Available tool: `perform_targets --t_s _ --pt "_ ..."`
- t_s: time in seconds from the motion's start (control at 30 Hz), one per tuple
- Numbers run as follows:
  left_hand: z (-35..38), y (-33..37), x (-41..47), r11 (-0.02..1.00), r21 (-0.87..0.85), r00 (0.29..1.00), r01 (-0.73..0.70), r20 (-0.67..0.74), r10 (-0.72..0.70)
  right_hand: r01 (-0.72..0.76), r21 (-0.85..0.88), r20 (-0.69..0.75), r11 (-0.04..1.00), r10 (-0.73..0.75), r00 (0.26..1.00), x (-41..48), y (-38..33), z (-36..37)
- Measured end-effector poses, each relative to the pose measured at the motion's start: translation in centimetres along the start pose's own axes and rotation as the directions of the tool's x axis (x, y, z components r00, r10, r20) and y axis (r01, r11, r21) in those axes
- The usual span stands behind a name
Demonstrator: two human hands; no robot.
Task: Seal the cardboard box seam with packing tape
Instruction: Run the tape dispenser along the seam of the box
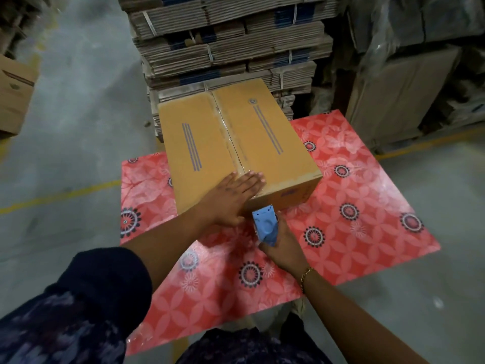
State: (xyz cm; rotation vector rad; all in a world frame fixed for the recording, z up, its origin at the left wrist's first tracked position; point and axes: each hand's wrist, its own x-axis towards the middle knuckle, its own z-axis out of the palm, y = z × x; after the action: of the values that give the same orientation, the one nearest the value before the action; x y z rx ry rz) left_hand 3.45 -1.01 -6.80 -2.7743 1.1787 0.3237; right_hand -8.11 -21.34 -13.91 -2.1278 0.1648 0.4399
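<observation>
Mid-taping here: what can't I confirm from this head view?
- Tape roll: hidden behind the blue dispenser and right hand.
- Tape end on the cardboard box near face: covered by the dispenser.
- Near end of the seam: under the left hand.
- Round print on the box: too small.

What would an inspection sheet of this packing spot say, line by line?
Surface: table under a red flowered cover.
Job's things: cardboard box closed, clear tape along its top seam; blue tape dispenser at the box's near face.
Clutter: nothing seen on the table.
Grippers: left hand flat on the box's near edge, over the seam; right hand gripping the dispenser.
Cables: nothing seen.
Surroundings: strapped bundles of flattened cartons behind the table, another box at far left, concrete floor with yellow lines.
</observation>
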Motion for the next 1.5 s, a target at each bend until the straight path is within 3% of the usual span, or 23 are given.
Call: perform_targets --t_s 0.33,0.57,0.67,1.33,1.5 --pt "2.1 0.3 0.2 0.998 -0.001 0.985 0.069 -0.158 -0.069 -0.011 0.026 -0.049 1.0 0.012 0.999 -2.7 -2.8 -0.8" --pt "2.5 0.2 0.3 0.997 -0.012 0.978 0.075 -0.192 -0.076 0.104 -0.17 -0.142 0.98 -0.129 0.981 -5.5 -4.0 -1.3" --pt "2.6 0.2 0.4 0.997 -0.011 0.976 0.078 -0.203 -0.079 0.086 -0.255 -0.169 0.963 -0.132 0.977 -5.3 -4.7 -1.4" --pt "1.7 0.6 0.0 0.994 -0.066 0.984 0.089 -0.152 -0.098 -0.024 -0.382 -0.119 0.924 -0.023 0.993 -10.0 -6.6 -4.1" --pt "1.8 0.7 0.3 0.991 -0.083 0.978 0.108 -0.168 -0.12 -0.033 -0.493 -0.025 0.87 0.024 0.999 -8.1 -7.2 -5.2"
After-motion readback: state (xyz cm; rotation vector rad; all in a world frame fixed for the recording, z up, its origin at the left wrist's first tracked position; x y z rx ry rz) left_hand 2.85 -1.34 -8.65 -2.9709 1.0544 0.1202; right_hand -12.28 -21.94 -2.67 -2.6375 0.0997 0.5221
